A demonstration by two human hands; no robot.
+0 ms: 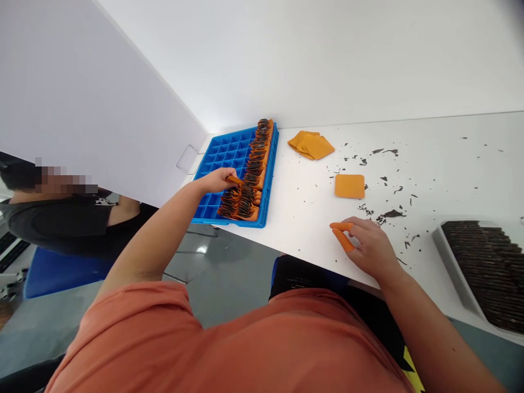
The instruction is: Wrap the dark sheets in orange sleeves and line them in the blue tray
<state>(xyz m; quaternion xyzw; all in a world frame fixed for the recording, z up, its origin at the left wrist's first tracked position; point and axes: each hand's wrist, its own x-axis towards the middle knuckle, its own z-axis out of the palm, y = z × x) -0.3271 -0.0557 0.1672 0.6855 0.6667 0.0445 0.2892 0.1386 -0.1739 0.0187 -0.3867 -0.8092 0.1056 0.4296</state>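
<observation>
The left hand (221, 180) pinches an orange piece (234, 179) at the blue tray (223, 155) — the right hand (374, 248) pinches a bent orange card (343, 240).

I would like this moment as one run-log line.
left hand: by orange packets in blue tray, hold unclear | right hand: over white table, wearing two orange finger covers | beyond it: flat orange piece

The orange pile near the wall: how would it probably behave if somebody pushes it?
The orange pile would probably spread apart, because it is fanned out in overlapping layers. It seems unlikely to tip or roll, since it lies low. Its thin-looking edges suggest it is light.
</observation>
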